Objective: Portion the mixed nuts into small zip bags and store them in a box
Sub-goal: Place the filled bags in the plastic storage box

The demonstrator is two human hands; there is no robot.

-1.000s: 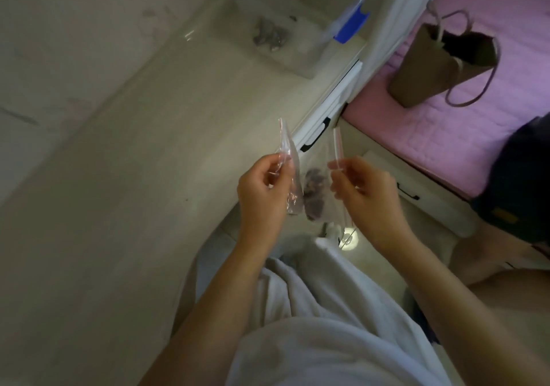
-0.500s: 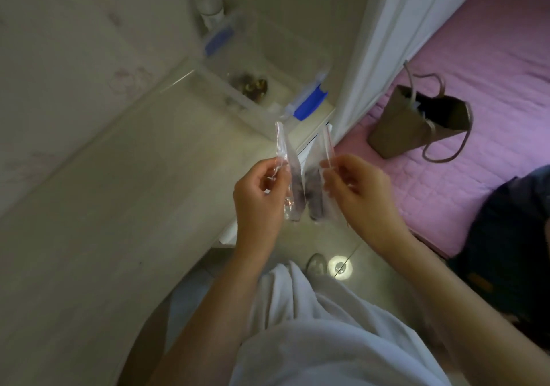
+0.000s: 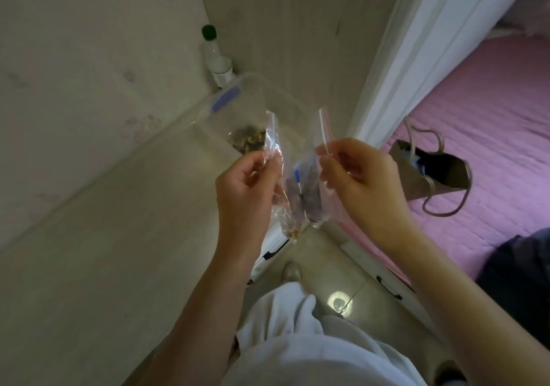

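Between my hands hangs a small clear zip bag with mixed nuts in its bottom and a red strip along its mouth. My left hand pinches the bag's left lip, and my right hand pinches the right lip, so the mouth is held apart in the air above the counter's edge. Behind the bag stands a clear plastic box with blue clips, on the counter. A bag of nuts lies inside the box.
A white bottle with a green cap stands in the corner behind the box. To the right are a white door frame, a pink quilted bed and a brown paper bag with handles. White drawer fronts lie below the counter's edge.
The view has tilted up, so the box and bottle sit nearer the middle. My hands have moved apart a little and the bag's mouth is wider.
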